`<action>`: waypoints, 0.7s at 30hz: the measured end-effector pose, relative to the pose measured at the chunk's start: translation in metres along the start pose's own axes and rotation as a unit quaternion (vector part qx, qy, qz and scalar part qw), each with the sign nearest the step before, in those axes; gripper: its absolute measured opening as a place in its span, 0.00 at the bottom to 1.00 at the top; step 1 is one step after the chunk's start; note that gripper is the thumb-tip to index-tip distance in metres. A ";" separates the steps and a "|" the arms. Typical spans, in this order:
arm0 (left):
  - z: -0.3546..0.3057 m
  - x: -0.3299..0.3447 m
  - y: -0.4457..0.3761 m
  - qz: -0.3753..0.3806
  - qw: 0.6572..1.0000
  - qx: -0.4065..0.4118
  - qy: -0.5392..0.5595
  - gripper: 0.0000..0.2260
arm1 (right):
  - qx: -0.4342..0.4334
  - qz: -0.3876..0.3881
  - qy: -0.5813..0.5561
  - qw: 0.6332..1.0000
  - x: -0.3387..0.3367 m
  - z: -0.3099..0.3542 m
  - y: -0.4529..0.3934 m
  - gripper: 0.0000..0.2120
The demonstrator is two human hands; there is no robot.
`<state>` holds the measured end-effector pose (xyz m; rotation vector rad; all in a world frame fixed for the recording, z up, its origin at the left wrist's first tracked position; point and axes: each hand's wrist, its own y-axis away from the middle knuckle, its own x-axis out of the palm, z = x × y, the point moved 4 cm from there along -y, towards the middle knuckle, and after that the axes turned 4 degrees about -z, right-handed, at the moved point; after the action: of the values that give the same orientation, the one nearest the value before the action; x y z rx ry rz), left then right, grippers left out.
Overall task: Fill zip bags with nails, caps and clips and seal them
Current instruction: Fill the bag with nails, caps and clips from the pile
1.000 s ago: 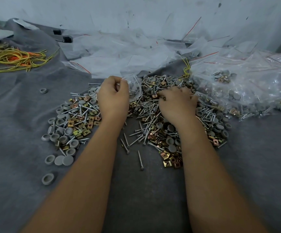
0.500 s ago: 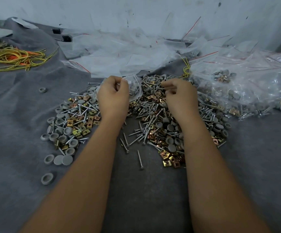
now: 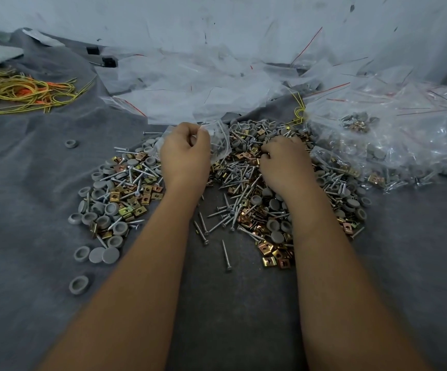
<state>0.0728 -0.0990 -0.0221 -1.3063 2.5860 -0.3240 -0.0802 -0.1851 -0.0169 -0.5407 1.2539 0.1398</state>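
Note:
A wide pile of silver nails (image 3: 239, 172), grey round caps (image 3: 101, 210) and brass square clips (image 3: 273, 254) lies spread on the grey cloth (image 3: 29, 199). My left hand (image 3: 184, 156) grips a small clear zip bag (image 3: 218, 140) by its rim, just above the pile's far middle; some nails show inside the bag. My right hand (image 3: 283, 162) rests on the pile to the right of the bag with its fingers curled down into the nails. What those fingers hold is hidden.
Empty clear zip bags (image 3: 190, 87) with red seal lines are heaped at the back. Filled bags (image 3: 377, 145) lie at the right. A bundle of yellow and orange ties (image 3: 21, 92) sits at the far left. Loose caps (image 3: 79, 285) dot the near left cloth.
My right hand rose toward the bag half a second ago and has come back down onto the pile. My left hand has kept its grip on the bag in place.

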 end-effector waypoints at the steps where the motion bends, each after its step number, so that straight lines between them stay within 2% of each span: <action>1: 0.000 0.000 0.000 0.000 1.000 0.000 -0.001 0.11 | -0.001 0.000 0.000 1.000 0.000 0.000 0.000 0.17; 5: 0.000 0.001 0.000 0.002 1.000 -0.001 -0.001 0.11 | 0.001 0.010 -0.021 1.000 0.000 0.000 0.001 0.20; 10: 0.000 0.001 0.000 0.004 1.000 -0.002 -0.001 0.11 | -0.001 0.047 0.015 0.999 0.004 0.001 0.000 0.21; 16: 0.002 0.001 0.001 0.009 1.000 -0.006 -0.002 0.10 | 0.000 0.020 0.002 1.000 0.000 0.000 0.001 0.16; 21: 0.001 0.001 0.001 0.012 1.000 -0.010 0.002 0.10 | 0.020 0.063 0.034 0.997 0.005 0.001 0.000 0.23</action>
<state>0.0714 -0.0990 -0.0234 -1.2823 2.6124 -0.2990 -0.0776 -0.1851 -0.0214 -0.4344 1.3554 0.2033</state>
